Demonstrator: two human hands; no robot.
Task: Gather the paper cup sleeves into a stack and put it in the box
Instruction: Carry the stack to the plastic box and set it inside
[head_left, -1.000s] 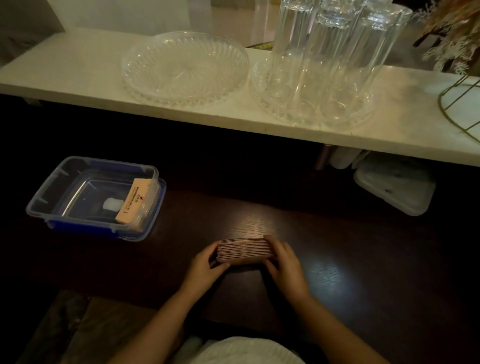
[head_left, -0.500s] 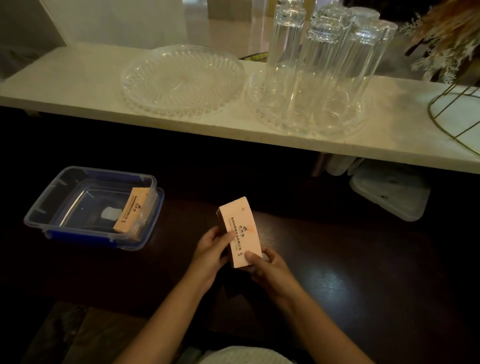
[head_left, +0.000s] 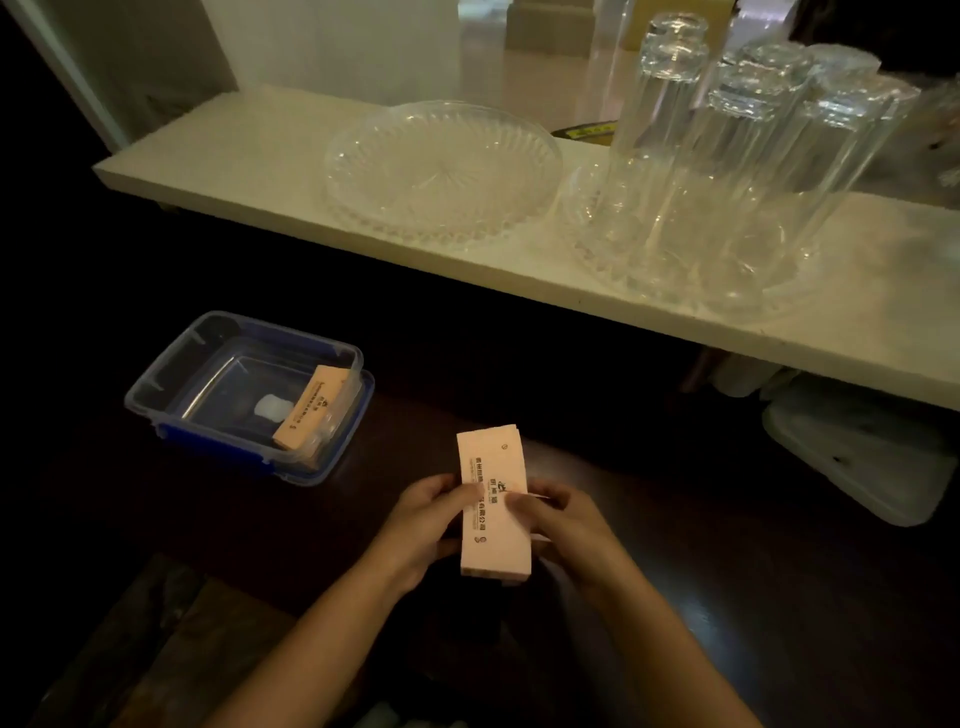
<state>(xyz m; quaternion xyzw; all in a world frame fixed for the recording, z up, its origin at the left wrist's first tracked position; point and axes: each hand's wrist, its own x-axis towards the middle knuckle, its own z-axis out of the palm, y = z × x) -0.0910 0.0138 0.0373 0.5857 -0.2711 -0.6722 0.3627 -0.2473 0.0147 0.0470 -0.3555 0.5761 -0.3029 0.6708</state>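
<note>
A stack of pale pink paper cup sleeves (head_left: 493, 499) with black print is held above the dark table, its printed face up and its long side pointing away from me. My left hand (head_left: 423, 525) grips its left edge and my right hand (head_left: 563, 525) grips its right edge. To the left stands the clear plastic box (head_left: 171, 364) with blue clips. Another bundle of sleeves (head_left: 306, 410) leans against the box's right wall, next to a small white object.
A white shelf (head_left: 218, 161) runs across the back with a glass plate (head_left: 441, 171) and several upturned tall glasses (head_left: 727, 171) on a second plate. A clear lidded container (head_left: 857, 457) lies under the shelf at the right. The dark table (head_left: 701, 545) lies around my hands.
The stack was lying on its edge on the table between both hands. It has been lifted and turned flat face up, now straighter and held by both sides.
</note>
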